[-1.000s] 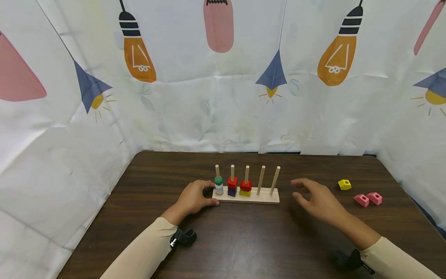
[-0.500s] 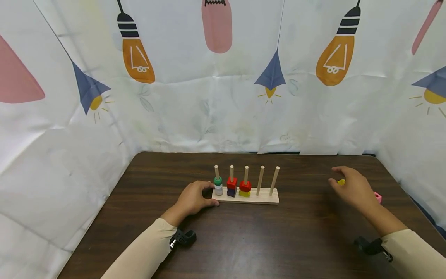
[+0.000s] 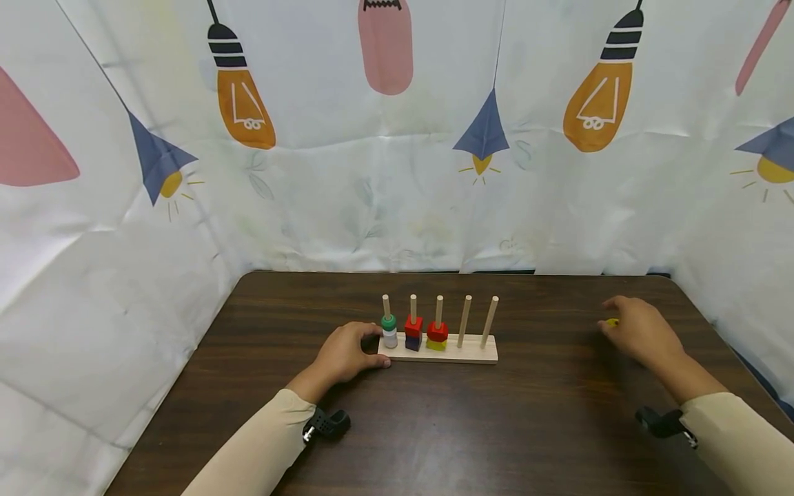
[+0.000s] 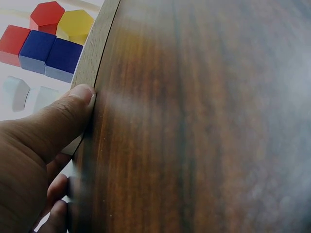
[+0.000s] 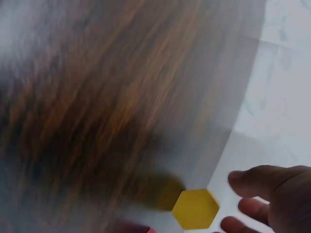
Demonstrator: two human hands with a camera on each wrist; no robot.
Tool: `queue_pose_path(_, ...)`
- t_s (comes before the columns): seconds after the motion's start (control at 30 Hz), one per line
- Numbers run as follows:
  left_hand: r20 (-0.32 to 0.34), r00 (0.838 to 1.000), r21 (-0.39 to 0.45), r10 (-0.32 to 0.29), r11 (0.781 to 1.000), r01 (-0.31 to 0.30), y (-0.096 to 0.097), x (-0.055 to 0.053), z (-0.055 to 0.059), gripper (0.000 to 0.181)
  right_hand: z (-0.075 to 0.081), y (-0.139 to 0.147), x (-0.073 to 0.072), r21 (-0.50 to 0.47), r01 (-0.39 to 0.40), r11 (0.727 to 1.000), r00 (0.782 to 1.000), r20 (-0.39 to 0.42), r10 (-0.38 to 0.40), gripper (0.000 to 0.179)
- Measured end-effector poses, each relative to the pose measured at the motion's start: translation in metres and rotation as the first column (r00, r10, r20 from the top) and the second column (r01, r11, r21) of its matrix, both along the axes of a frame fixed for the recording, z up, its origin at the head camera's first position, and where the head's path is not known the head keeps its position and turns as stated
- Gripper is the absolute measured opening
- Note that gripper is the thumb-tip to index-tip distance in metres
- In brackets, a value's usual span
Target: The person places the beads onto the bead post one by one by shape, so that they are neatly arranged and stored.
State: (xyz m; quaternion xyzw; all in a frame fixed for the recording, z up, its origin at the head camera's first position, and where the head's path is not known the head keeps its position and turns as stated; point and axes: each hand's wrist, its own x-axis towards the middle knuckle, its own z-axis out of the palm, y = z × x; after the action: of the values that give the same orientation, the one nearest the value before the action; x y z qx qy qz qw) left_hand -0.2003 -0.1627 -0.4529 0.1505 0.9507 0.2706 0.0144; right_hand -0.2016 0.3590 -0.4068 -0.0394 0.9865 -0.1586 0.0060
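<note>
My left hand (image 3: 347, 351) grips the left end of a wooden peg rack (image 3: 477, 350), thumb on its front edge. Green and white pieces (image 3: 389, 329) sit on the first peg. The second carries a red block over dark blue (image 3: 413, 333), and the third a red hexagon over yellow (image 3: 437, 336). Two right pegs (image 3: 489, 322) are bare. At the right of the table, my right hand (image 3: 645, 334) is around a yellow block (image 3: 613, 322), largely covering it. In the right wrist view, the thumb (image 5: 257, 180) is spread from the fingers, beside the yellow hexagonal block (image 5: 196, 208).
The dark wood table (image 3: 484, 427) runs back to a white patterned curtain (image 3: 384, 207). A sliver of pink block (image 5: 151, 230) shows at the bottom of the right wrist view. From the head, my right hand hides the pink blocks.
My right hand has moved right from beside the rack to the yellow block, covering the pink blocks. The left hand stays on the rack.
</note>
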Motion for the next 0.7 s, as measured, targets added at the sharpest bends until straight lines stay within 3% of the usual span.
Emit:
queue_pose_path(0.3,-0.001,1.0,0.0,-0.003,1.0,0.003,0.0,0.0,0.0,0.055,-0.003,0.011,-0.004,-0.008,0.023,1.0,0.997,0.075,-0.023,0.051)
queue_pose_path(0.7,-0.004,1.0,0.001,-0.004,1.0,0.004,0.001,0.0,0.001,0.055,-0.005,0.013,-0.006,-0.017,-0.001,1.0,0.996,0.085,0.003,0.044)
